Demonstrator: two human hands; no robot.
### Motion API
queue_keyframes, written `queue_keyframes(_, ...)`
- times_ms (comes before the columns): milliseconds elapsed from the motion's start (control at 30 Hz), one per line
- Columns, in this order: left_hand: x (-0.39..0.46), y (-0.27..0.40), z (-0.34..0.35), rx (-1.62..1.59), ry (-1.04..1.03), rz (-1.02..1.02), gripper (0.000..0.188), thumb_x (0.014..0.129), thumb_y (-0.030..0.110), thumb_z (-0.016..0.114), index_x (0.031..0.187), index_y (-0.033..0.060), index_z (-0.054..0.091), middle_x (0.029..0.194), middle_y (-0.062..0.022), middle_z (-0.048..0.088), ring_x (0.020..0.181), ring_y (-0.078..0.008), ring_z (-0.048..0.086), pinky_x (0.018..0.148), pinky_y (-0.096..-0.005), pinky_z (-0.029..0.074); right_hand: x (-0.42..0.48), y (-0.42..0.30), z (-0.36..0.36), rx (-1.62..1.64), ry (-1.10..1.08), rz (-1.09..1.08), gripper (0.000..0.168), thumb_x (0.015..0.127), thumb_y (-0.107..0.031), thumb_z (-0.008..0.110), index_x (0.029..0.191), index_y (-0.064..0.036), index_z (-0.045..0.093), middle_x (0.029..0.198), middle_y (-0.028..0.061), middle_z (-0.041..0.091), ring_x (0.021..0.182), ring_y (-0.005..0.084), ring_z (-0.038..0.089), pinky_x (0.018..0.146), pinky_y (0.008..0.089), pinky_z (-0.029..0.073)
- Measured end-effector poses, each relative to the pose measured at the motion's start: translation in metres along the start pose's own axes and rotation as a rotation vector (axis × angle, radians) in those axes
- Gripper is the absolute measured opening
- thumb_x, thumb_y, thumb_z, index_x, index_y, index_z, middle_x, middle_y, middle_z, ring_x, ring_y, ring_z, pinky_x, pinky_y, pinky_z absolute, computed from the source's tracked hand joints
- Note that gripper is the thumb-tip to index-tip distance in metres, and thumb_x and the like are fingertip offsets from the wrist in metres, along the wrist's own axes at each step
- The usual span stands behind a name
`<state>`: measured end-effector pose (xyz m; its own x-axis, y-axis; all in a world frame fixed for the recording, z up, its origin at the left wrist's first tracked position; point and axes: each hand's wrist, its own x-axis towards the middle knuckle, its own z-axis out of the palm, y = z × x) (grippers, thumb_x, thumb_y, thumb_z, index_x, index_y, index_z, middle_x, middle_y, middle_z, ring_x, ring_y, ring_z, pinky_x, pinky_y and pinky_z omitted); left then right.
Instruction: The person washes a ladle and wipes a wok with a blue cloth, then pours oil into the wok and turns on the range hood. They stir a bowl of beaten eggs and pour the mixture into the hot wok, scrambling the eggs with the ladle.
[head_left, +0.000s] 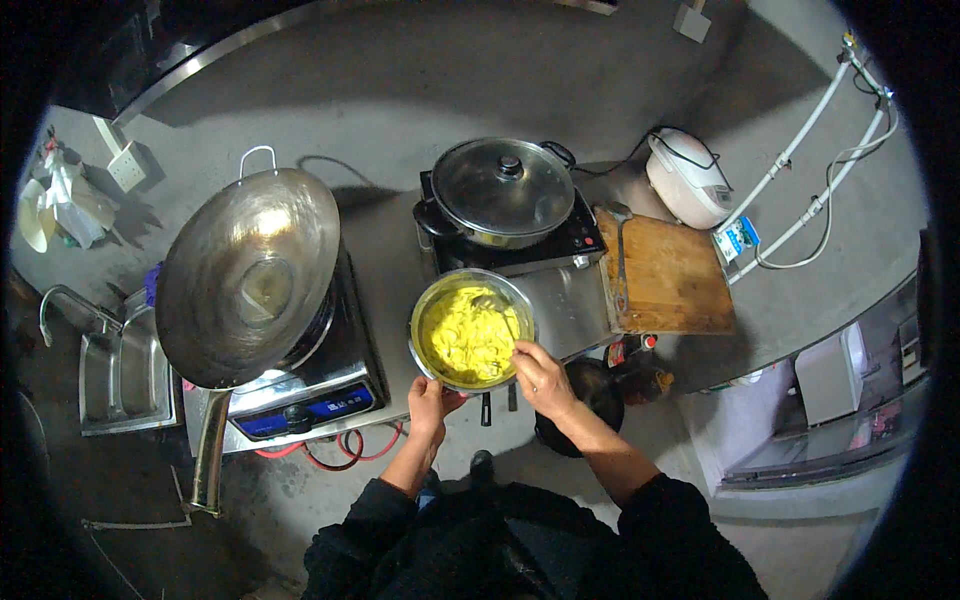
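A round metal bowl holds a bright yellow mixture with pale strips or pieces in it. My left hand grips the bowl's rim at its near left side. In my right hand, at the bowl's right edge, is a metal spoon whose head rests in the mixture; its handle is partly hidden by the fingers. Behind the bowl a lidded pot stands on a black cooktop. To the left, a large metal wok sits tilted on a blue-fronted stove.
On the right lie a wooden cutting board and a metal ladle or turner, near a white rice cooker. A steel sink is at far left. The wok's handle juts past the counter edge. Below right are a dark pan and bottles.
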<state>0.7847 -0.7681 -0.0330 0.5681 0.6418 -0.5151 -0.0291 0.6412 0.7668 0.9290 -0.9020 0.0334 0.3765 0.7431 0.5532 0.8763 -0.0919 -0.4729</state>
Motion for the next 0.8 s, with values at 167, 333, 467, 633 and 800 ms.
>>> queue_keyframes(167, -0.001, 0.006, 0.0, 0.039, 0.003, -0.004, 0.019, 0.09, 0.019, 0.043, 0.099, 0.0014, 0.044, 0.081, -0.0107, 0.058, 0.068, -0.0232, 0.063, 0.062, -0.035, 0.054, 0.005, -0.015, -0.016, 0.14, 0.01, -0.02, 0.015, 0.072, 0.003, 0.06, 0.087, 0.001, 0.059, 0.1, 0.0162, 0.057, 0.084, 0.0335, 0.06, 0.068, 0.0375, 0.051)
queue_keyframes(333, 0.0, 0.006, 0.0, 0.026, -0.021, -0.01, 0.018, 0.089, 0.017, 0.044, 0.097, 0.0013, 0.044, 0.079, -0.0108, 0.058, 0.068, -0.0231, 0.063, 0.062, -0.0359, 0.053, 0.014, 0.01, 0.01, -0.021, -0.015, -0.053, 0.016, 0.073, 0.003, 0.059, 0.088, 0.001, 0.059, 0.106, 0.0154, 0.054, 0.09, 0.0319, 0.059, 0.074, 0.0367, 0.05)
queue_keyframes(467, -0.002, 0.008, 0.001, 0.027, -0.034, 0.004, 0.016, 0.089, 0.017, 0.045, 0.095, 0.0022, 0.045, 0.08, -0.0115, 0.059, 0.067, -0.0227, 0.063, 0.062, -0.0354, 0.053, 0.011, -0.001, 0.013, 0.22, -0.124, -0.113, 0.018, 0.073, 0.006, 0.058, 0.09, 0.0, 0.061, 0.102, 0.0149, 0.057, 0.087, 0.03, 0.061, 0.071, 0.035, 0.051)
queue_keyframes(633, 0.0, 0.007, -0.002, 0.028, -0.018, -0.028, 0.017, 0.088, 0.017, 0.046, 0.097, 0.0027, 0.046, 0.084, -0.0133, 0.06, 0.068, -0.0227, 0.063, 0.062, -0.0345, 0.054, 0.0, -0.028, -0.039, 0.177, -0.269, -0.228, 0.015, 0.072, 0.004, 0.059, 0.086, 0.0, 0.06, 0.101, 0.0161, 0.057, 0.083, 0.0299, 0.062, 0.068, 0.0346, 0.052)
queue_keyframes(800, -0.001, 0.008, 0.001, 0.035, -0.038, -0.022, 0.017, 0.088, 0.016, 0.046, 0.097, 0.0012, 0.045, 0.085, -0.0129, 0.06, 0.067, -0.0221, 0.064, 0.061, -0.0338, 0.055, -0.008, -0.004, -0.027, 0.021, -0.231, -0.192, 0.012, 0.072, 0.0, 0.058, 0.085, -0.002, 0.058, 0.101, 0.0145, 0.056, 0.079, 0.0309, 0.061, 0.065, 0.0365, 0.052)
